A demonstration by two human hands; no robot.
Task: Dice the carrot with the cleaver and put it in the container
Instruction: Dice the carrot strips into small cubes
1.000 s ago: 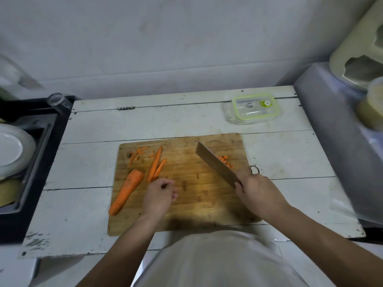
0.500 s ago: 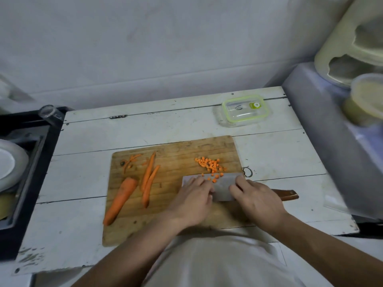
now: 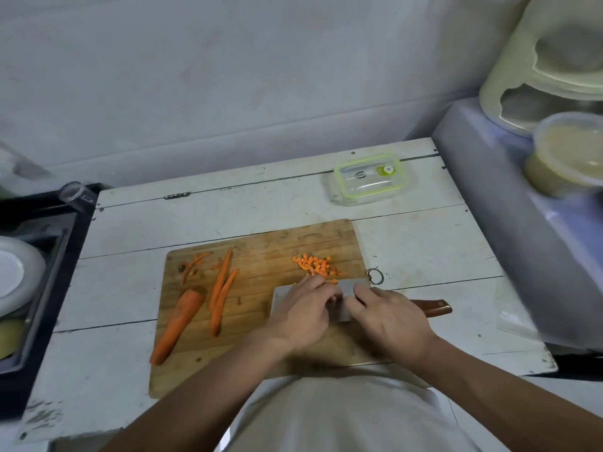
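Note:
The cleaver (image 3: 346, 316) lies flat on the wooden cutting board (image 3: 254, 252), its brown handle (image 3: 435, 307) pointing right past the board's edge. My left hand (image 3: 301, 316) and my right hand (image 3: 390, 316) both rest on the blade, fingertips nearly meeting at its middle. Just beyond my fingers sits a small pile of diced carrot (image 3: 315, 265). A large carrot piece (image 3: 177, 324) and two long carrot strips (image 3: 222, 295) lie on the board's left half. The clear container (image 3: 368, 178) with a green-rimmed lid stands shut at the table's back right.
The white plank table (image 3: 130, 288) ends at a black sink unit (image 3: 39, 288) on the left, holding a white plate (image 3: 13, 272). A raised grey counter (image 3: 522, 239) with a lidded tub (image 3: 567, 154) borders the right. Thin peel scraps (image 3: 192, 265) lie at the board's far left.
The cleaver, held up by its handle in my right hand a second ago, now lies flat. My left hand left the carrot strips, and both hands came onto the blade.

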